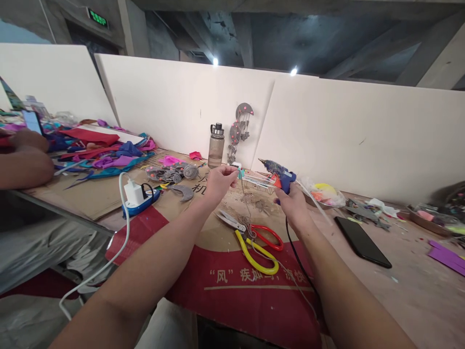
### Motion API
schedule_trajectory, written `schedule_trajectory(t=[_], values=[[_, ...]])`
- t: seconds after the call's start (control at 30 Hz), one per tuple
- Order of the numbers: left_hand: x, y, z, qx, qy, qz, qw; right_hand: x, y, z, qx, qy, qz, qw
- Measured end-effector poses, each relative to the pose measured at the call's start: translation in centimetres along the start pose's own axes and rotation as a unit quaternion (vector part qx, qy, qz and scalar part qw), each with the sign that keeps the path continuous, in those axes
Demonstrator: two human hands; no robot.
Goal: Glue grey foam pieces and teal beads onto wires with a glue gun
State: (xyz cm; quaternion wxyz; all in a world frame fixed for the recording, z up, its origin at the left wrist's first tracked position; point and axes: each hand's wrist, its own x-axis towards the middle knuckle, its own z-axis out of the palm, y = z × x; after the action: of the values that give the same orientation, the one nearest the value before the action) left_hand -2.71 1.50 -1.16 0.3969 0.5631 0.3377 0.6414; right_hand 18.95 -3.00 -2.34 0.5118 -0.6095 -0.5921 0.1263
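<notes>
My left hand [221, 183] pinches a small teal piece [240, 173], from which a thin grey cord [244, 194] hangs toward the table. To its right, my right hand [290, 201] grips a blue glue gun [279, 173], its nozzle pointing up and left, with a white glue stick [314, 201] sticking out of the back. Below and between the hands lie scissors with yellow handles [259, 259] and a pair with red handles [272, 237], cord tangled around them. Grey decorations with pink dots [244, 110] hang or lean at the white board.
A bottle [216, 148] stands at the back. On the left are a blue power strip [143, 201] with a white cable and colourful cloth scraps [105, 145] near another person's arm [25, 165]. A black phone [362, 241] lies at right, near bowls.
</notes>
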Motion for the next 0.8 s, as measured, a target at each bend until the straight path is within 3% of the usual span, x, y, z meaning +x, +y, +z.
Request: schedule_trajectory(t=[0.1,0.23,0.57,0.8], values=[[0.0,0.1,0.0,-0.017,0.001,-0.017,1.0,-1.3,-2.6,0.4,0.175,-0.029,0.002,0.984],[-0.1,0.5,0.0,-0.027,0.008,-0.039,0.999,-2.6,-4.5,0.5,0.226,-0.064,0.003,0.972],[0.0,0.4,-0.1,-0.033,0.014,-0.034,0.999,-3.5,-5.4,0.1,0.095,-0.032,-0.126,0.987],[-0.2,0.8,-0.1,-0.028,0.011,-0.024,0.999,-3.8,-5.6,-0.2,-0.015,-0.021,-0.154,0.988]])
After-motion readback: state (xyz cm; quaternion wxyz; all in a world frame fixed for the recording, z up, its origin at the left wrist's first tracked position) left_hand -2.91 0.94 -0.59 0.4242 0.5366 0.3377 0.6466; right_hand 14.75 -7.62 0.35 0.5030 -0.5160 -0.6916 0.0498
